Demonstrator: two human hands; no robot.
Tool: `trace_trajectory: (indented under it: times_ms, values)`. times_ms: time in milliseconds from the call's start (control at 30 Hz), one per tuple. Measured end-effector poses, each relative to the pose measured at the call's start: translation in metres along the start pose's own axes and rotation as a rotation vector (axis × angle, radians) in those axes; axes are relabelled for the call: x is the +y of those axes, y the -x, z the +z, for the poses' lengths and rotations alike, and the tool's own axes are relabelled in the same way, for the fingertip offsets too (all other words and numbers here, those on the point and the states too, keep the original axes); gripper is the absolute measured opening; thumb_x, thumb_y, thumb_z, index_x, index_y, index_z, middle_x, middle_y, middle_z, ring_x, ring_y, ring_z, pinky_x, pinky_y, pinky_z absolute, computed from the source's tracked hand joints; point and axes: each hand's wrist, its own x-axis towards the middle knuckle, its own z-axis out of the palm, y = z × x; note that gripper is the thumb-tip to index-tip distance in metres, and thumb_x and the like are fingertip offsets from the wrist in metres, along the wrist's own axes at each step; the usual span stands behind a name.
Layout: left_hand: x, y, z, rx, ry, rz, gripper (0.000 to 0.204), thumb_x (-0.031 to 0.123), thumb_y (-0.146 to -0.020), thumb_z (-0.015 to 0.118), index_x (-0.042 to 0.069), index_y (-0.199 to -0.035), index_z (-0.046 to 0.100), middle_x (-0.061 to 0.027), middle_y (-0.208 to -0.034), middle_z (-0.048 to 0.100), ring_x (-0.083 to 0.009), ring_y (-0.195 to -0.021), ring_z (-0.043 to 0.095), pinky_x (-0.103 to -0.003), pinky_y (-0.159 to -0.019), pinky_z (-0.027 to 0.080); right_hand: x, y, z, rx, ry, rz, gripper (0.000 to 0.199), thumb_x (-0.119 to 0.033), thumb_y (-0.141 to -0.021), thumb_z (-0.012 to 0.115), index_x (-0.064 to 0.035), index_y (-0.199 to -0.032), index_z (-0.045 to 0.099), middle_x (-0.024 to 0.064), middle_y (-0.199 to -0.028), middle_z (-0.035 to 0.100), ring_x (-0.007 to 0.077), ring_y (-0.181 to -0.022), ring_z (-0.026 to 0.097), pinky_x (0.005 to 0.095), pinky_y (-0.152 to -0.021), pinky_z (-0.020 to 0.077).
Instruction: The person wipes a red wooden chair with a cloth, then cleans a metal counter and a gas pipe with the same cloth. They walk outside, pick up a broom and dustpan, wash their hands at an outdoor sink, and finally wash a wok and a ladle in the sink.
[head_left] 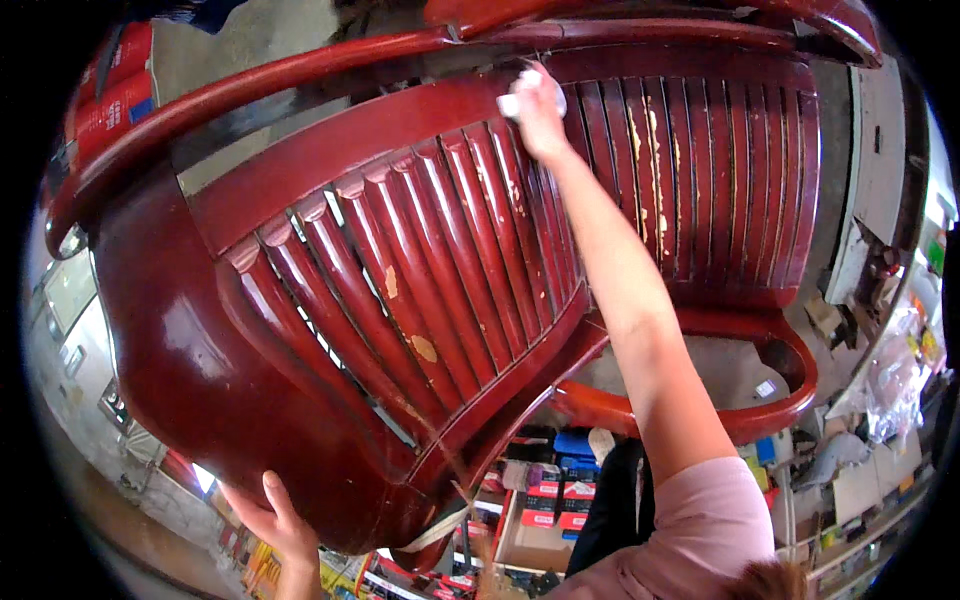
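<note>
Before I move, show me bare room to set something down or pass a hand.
Bare: the broad glossy panel, bordered by the slats and your left hand, though its curve may let things slide. A hand could probably pass through the loop-shaped frame, right of your right arm. Crowded: boxes below, plastic wrapping far right.

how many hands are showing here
2: the right hand, near the top centre, holding a white wad at the red slatted furniture; the left hand, lower left, beside its edge.

Red cartons [118,108] sit at the upper left; at the right are a long grey-white panel [872,170] and, lower, a crumpled clear plastic bag [893,392]. Small red packages [574,520] cluster near the lower edge.
</note>
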Motion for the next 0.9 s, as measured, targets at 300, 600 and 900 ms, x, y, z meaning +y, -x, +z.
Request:
trace_trajectory:
  times_ms: [300,600,900]
  values:
    - [-0.006,-0.005,-0.007,0.03,-0.163,0.019,0.057,0.016,-0.091,0.05,-0.005,-0.137,0.024,-0.0178,-0.138,0.035,-0.0264,-0.124,0.036,-0.036,-0.105,0.025,-0.085,0.076,0.069,-0.252,0.487,-0.489,0.064,-0.022,-0.081,0.053,0.0043,-0.134,0.028,0.0244,-0.139,0.029,0.035,-0.132,0.026,0.0383,-0.11,0.0185]
    - [0.01,-0.023,0.0,0.013,-0.099,0.096,0.055,0.019,-0.091,0.052,-0.005,-0.135,0.029,-0.0178,-0.134,0.04,-0.0261,-0.122,0.038,-0.035,-0.103,0.026,0.023,-0.02,0.007,0.204,0.267,-0.095,0.056,-0.028,-0.091,0.042,0.008,-0.132,0.029,0.0253,-0.132,0.037,0.0352,-0.124,0.035,0.0383,-0.106,0.0247]
    - [-0.009,-0.001,-0.008,0.028,-0.176,0.059,0.053,0.018,-0.093,0.05,-0.004,-0.136,0.028,-0.0161,-0.133,0.039,-0.025,-0.119,0.04,-0.035,-0.102,0.028,-0.077,0.064,0.092,-0.163,0.515,-0.435,0.057,-0.018,-0.081,0.05,0.0028,-0.132,0.033,0.0237,-0.136,0.034,0.0343,-0.132,0.027,0.0359,-0.11,0.0177]
